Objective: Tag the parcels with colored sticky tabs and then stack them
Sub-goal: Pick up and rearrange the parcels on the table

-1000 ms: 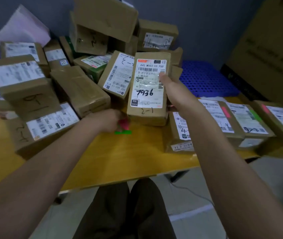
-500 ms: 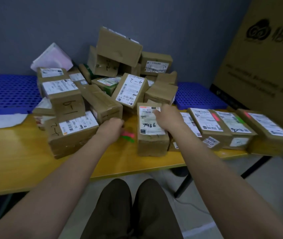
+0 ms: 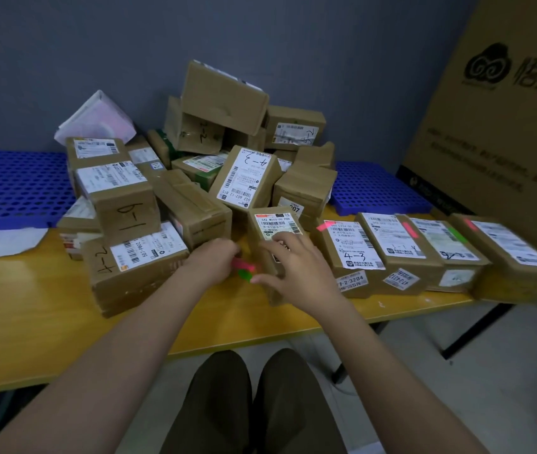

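Left hand (image 3: 210, 262) curled round tabs (image 3: 244, 269) — pink and green, at its fingertips. Right hand (image 3: 293, 267) fingers spread on parcel (image 3: 272, 224), thumb reaching toward tabs — parcel stands on table (image 3: 47, 322).

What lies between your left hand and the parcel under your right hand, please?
In the head view, the pink and green sticky tabs lie between the left hand and the parcel.

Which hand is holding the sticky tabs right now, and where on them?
The left hand grips the pink-and-green sticky tabs by their left end; the right hand rests open on the parcel.
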